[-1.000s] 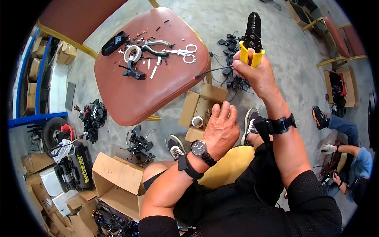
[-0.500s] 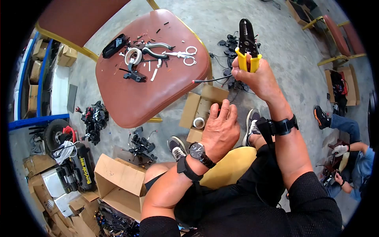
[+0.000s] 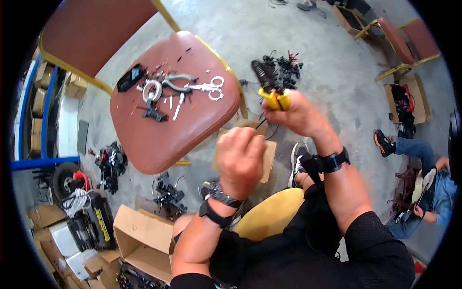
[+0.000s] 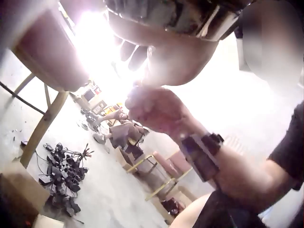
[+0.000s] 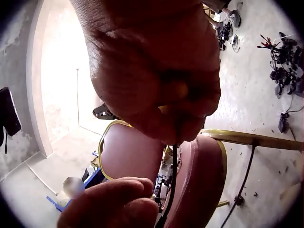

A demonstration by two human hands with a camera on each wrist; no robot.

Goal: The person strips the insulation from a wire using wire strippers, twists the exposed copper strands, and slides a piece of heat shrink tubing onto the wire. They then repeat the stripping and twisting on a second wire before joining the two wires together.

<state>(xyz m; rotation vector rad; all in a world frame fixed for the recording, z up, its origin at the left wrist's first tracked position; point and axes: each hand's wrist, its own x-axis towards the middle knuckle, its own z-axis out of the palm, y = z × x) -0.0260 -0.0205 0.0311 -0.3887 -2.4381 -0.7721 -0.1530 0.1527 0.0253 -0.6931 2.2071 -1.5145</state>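
Note:
In the head view, my right hand grips the yellow-handled wire stripper, its black jaws pointing up and left. A thin black cable runs from the right fingers towards my left hand, which is blurred, with bent fingers. The right wrist view shows the cable hanging below the right hand, close beside the left fingertips; whether they pinch it is unclear. Strong glare hides the fingertips in the left wrist view, where the right hand sits beneath the left hand.
A red chair seat holds scissors, pliers, a tape roll and scraps. Behind my left hand stands a small carton. Cable bundles lie on the floor; an open box is lower left. Another person sits at right.
My left hand has risen and moved left, towards the cable end. My right hand, with stripper and cable, has moved left and down. The head view has shifted, and the chair appears lower.

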